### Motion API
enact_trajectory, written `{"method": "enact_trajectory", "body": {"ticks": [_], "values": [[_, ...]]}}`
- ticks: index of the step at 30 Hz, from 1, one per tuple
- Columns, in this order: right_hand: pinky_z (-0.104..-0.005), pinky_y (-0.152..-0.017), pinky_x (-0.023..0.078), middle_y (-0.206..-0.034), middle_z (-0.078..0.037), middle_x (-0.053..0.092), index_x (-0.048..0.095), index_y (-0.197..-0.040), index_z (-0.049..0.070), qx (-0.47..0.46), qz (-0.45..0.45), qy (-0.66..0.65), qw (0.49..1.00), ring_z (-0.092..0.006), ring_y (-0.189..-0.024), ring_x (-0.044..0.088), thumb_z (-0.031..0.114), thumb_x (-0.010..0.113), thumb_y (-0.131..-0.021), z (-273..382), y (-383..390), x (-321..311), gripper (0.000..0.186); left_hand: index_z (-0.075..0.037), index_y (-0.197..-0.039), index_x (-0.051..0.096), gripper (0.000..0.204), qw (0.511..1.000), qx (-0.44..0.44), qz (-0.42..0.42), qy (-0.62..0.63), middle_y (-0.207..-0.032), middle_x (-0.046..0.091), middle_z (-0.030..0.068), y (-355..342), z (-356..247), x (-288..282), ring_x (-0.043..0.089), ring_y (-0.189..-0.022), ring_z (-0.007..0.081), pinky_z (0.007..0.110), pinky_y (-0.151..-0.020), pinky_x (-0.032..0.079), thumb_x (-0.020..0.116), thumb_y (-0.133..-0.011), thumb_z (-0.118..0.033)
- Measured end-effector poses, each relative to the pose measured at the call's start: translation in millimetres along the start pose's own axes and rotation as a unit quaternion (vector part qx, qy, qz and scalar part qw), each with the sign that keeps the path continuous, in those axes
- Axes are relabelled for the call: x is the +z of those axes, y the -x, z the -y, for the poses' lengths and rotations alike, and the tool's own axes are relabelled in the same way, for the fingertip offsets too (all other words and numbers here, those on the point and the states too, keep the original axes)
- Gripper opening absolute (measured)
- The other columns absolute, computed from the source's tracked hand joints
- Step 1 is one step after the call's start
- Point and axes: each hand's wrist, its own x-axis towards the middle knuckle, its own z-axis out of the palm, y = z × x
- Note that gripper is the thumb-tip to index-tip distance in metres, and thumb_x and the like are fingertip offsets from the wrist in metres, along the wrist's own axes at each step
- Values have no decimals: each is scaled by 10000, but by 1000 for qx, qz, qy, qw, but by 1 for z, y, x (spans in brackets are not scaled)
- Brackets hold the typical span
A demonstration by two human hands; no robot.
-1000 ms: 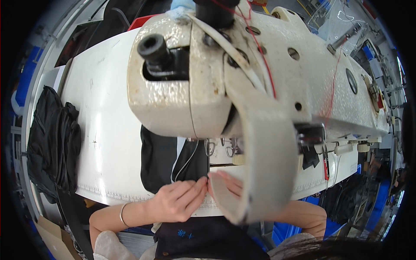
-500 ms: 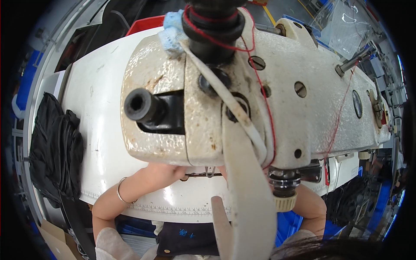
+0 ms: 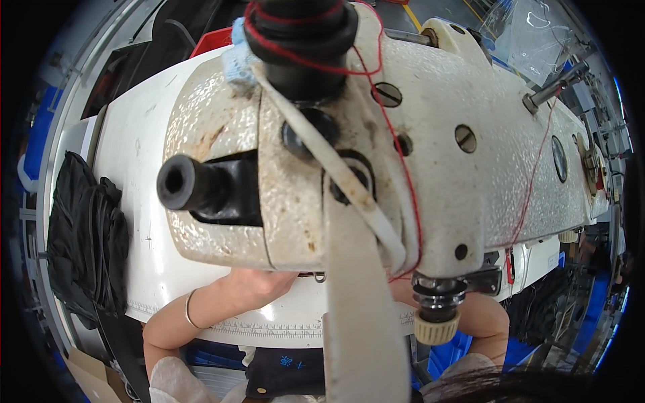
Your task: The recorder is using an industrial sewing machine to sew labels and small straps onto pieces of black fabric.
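A white sewing machine head (image 3: 295, 228), stained brown in places, fills the middle of the view. My left hand (image 3: 265, 285) lies under its near edge, knuckles bent, with the fingertips hidden behind the casing; a thin bracelet (image 3: 189, 309) circles that wrist. Only a sliver of my right hand (image 3: 402, 290) shows, between a pale hanging strap (image 3: 366, 316) and the tension knob (image 3: 437, 329). Whatever lies between the hands is covered by the machine. Red thread (image 3: 408, 181) runs down over the head from the black post (image 3: 302, 54).
The white table (image 3: 144, 221) has a printed ruler along its near edge. Black fabric (image 3: 87, 235) is heaped at its left. A pale blue cloth (image 3: 238, 64) is tucked beside the post. Dark cloth with blue stitching (image 3: 289, 373) lies below the table edge. A blue bin (image 3: 447, 356) is at the lower right.
The machine head looks larger and sits further left and lower in the picture, as the view has shifted. My left hand appears slightly lower, and less of the metal beside it shows.
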Motion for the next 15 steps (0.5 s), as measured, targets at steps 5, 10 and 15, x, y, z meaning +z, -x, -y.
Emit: {"method": "enact_trajectory", "body": {"ticks": [5, 10, 15], "values": [[-366, -744, 498, -928, -107, 636, 644, -1015, 73, 7, -4, -3, 1000, -263, -865, 621, 201, 664, -779, -4, 3, 4, 270, -13, -971, 676, 338, 1000, 3, -1, -1, -1015, 639, 153, -3, 1, -2, 629, -925, 331, 419, -824, 508, 650, -639, 44], [-366, -741, 498, -920, -106, 636, 646, -1015, 76, 14, -8, -4, 1000, -262, -859, 622, 205, 666, -778, -6, 5, 8, 271, -12, -1072, 640, 421, 997, 4, 74, 10, -1054, 634, 145, -4, 1, -9, 629, -970, 308, 386, -872, 504, 628, -655, 40], [-366, -738, 498, -913, -105, 637, 647, -1015, 80, 19, -11, -6, 1000, -261, -854, 623, 210, 668, -777, -9, 6, 13, 272, -18, -1082, 639, 435, 995, 9, 94, -10, -1072, 632, 142, -3, 0, -12, 631, -979, 289, 373, -870, 508, 626, -651, 36]]}}
